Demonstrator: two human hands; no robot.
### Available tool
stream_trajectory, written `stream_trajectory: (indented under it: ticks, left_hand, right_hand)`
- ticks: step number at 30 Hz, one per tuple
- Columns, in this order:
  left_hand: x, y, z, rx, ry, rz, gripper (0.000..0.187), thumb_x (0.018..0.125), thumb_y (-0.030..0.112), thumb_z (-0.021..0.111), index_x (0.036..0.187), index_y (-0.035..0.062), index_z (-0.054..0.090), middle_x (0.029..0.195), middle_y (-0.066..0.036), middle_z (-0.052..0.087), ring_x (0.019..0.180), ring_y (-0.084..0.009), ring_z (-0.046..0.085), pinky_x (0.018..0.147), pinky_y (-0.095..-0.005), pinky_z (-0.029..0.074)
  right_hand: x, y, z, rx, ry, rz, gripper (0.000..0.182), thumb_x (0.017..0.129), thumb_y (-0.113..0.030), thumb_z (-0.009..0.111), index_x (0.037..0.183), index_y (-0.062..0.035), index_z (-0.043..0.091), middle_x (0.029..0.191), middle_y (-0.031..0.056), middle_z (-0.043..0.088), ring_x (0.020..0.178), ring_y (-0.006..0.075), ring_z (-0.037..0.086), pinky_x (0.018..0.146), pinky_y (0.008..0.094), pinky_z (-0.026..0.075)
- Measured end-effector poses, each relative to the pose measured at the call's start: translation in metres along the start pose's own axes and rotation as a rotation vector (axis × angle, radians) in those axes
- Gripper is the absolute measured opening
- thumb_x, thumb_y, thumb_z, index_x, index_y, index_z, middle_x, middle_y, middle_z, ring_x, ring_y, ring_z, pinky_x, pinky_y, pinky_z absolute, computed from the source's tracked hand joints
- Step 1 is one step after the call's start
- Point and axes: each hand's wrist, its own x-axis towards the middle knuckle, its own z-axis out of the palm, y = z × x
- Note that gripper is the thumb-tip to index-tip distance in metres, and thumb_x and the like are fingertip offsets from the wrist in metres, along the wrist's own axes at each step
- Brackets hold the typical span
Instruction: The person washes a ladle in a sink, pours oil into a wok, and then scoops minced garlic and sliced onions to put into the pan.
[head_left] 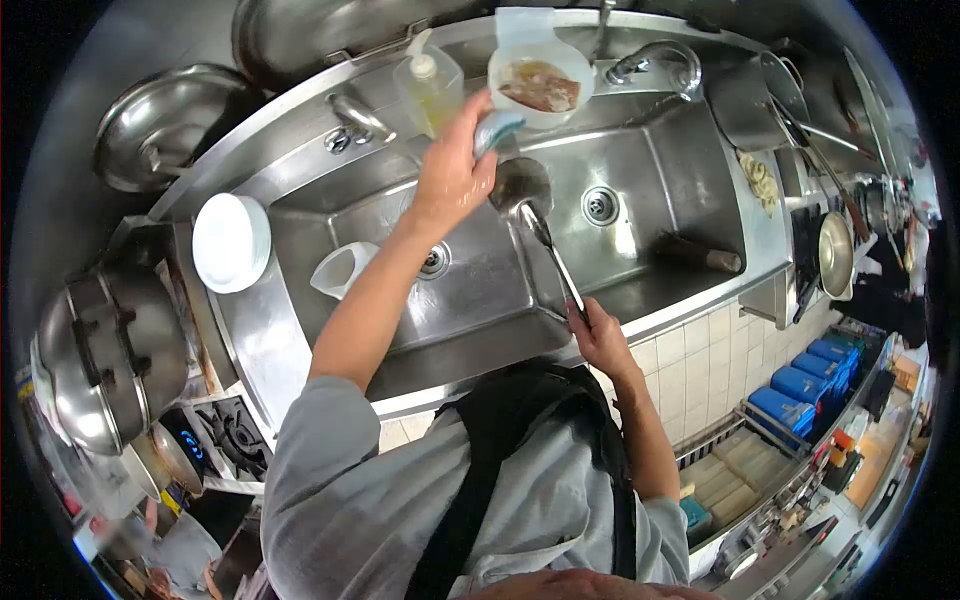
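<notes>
My left hand [455, 172] is closed on a blue-green sponge [497, 131], held above the back of the double sink [400, 335]. In my right hand [604, 338], near the sink's front edge, is the handle of a metal ladle [522, 187]. The ladle's round bowl lies over the divider between the basins, just below the sponge and apart from it. Behind the sponge stands a white plastic container [513, 30] with brownish contents. Beside it is a clear pump bottle [428, 88] of yellowish liquid. A white jug [343, 270] lies in the left basin.
A stack of white plates [232, 243] stands on the left ledge. Two taps, one a curved tap [660, 62], rise at the back. A brush-like object [700, 252] lies in the right basin. A large pot [750, 100] and a cloth [757, 183] are at right. Another person [185, 555] is at lower left.
</notes>
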Motion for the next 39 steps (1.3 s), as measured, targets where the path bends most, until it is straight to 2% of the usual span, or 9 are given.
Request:
stream_trajectory:
  ticks: [13, 17, 19, 21, 23, 28, 33, 35, 39]
  left_hand:
    - [-0.066, -0.056, -0.077, 0.264, -0.277, -0.818, 0.035, 0.083, 0.031, 0.074, 0.107, 0.0063, 0.066, 0.121, -0.018, 0.063, 0.112, -0.0358, 0.06, 0.097, -0.0393, 0.046]
    - [-0.08, -0.085, -0.075, 0.295, -0.087, -0.67, 0.028, 0.087, 0.024, 0.068, 0.108, 0.006, 0.066, 0.111, -0.019, 0.066, 0.102, -0.0373, 0.063, 0.092, -0.0403, 0.049]
    - [-0.086, -0.07, -0.061, 0.337, -0.016, -0.083, 0.025, 0.092, 0.02, 0.061, 0.11, 0.0048, 0.066, 0.103, -0.019, 0.068, 0.094, -0.038, 0.065, 0.087, -0.0411, 0.051]
    - [-0.082, -0.077, -0.061, 0.308, -0.038, -0.07, 0.023, 0.094, 0.018, 0.059, 0.111, 0.0044, 0.066, 0.102, -0.019, 0.068, 0.096, -0.0356, 0.065, 0.086, -0.0406, 0.051]
    - [-0.077, -0.098, -0.068, 0.117, -0.079, -0.592, 0.019, 0.093, 0.016, 0.06, 0.109, 0.0058, 0.066, 0.111, -0.018, 0.066, 0.111, -0.0339, 0.061, 0.093, -0.0398, 0.047]
    - [-0.077, -0.061, -0.039, 0.187, -0.075, 0.087, 0.022, 0.094, 0.02, 0.06, 0.111, 0.0059, 0.066, 0.113, -0.015, 0.068, 0.103, -0.0338, 0.065, 0.093, -0.0363, 0.049]
    - [-0.074, -0.11, -0.045, 0.235, -0.003, -0.414, 0.029, 0.094, 0.016, 0.056, 0.121, 0.0095, 0.065, 0.115, -0.014, 0.067, 0.099, -0.0341, 0.066, 0.088, -0.0376, 0.051]
    - [-0.076, -0.114, -0.046, -0.615, 0.504, -0.768, 0.034, 0.09, 0.012, 0.058, 0.121, 0.0009, 0.062, 0.11, -0.012, 0.067, 0.097, -0.0261, 0.065, 0.087, -0.0369, 0.051]
    - [-0.08, -0.087, -0.019, -1.257, 0.626, -0.8, 0.042, 0.092, 0.016, 0.05, 0.13, 0.0002, 0.054, 0.109, -0.011, 0.066, 0.098, -0.0222, 0.062, 0.09, -0.0328, 0.047]
  right_hand:
    - [0.046, -0.08, 0.022, -0.582, -0.171, -0.444, 0.02, 0.094, -0.02, 0.056, 0.109, -0.0063, 0.053, 0.07, 0.0195, 0.066, 0.066, 0.0407, 0.066, 0.06, 0.0514, 0.053]
    - [0.051, -0.075, 0.025, -0.596, -0.158, -0.433, 0.018, 0.094, -0.02, 0.056, 0.107, -0.0069, 0.053, 0.07, 0.0178, 0.067, 0.065, 0.0399, 0.066, 0.059, 0.0516, 0.053]
    - [0.056, -0.075, 0.02, -0.625, -0.17, -0.412, 0.018, 0.094, -0.019, 0.056, 0.105, -0.0068, 0.053, 0.071, 0.0177, 0.067, 0.065, 0.0398, 0.066, 0.059, 0.0517, 0.053]
    - [0.056, -0.077, 0.015, -0.665, -0.184, -0.397, 0.017, 0.094, -0.019, 0.056, 0.104, -0.0067, 0.053, 0.071, 0.0176, 0.067, 0.065, 0.0396, 0.066, 0.058, 0.0517, 0.053]
    - [0.054, -0.079, 0.012, -0.641, -0.121, -0.431, 0.015, 0.093, -0.018, 0.057, 0.101, -0.0065, 0.052, 0.07, 0.0179, 0.066, 0.065, 0.04, 0.066, 0.058, 0.052, 0.053]
    - [0.056, -0.067, 0.008, -0.555, -0.108, -0.336, 0.014, 0.093, -0.017, 0.057, 0.099, -0.0059, 0.051, 0.071, 0.0198, 0.065, 0.067, 0.0421, 0.064, 0.059, 0.0536, 0.05]
    - [0.053, -0.056, 0.008, -0.473, -0.088, -0.369, 0.019, 0.094, -0.018, 0.058, 0.103, -0.0032, 0.052, 0.071, 0.0199, 0.065, 0.061, 0.0374, 0.066, 0.056, 0.0504, 0.051]
    - [0.051, -0.051, 0.006, 0.001, -0.089, -0.29, 0.023, 0.097, -0.021, 0.059, 0.111, -0.0032, 0.055, 0.063, 0.0099, 0.058, 0.048, 0.0205, 0.057, 0.045, 0.0385, 0.045]
    - [0.05, -0.09, 0.0, 0.654, -0.348, 0.275, 0.027, 0.1, -0.025, 0.057, 0.116, -0.0037, 0.057, 0.062, -0.0005, 0.046, 0.046, 0.0069, 0.04, 0.041, 0.026, 0.033]
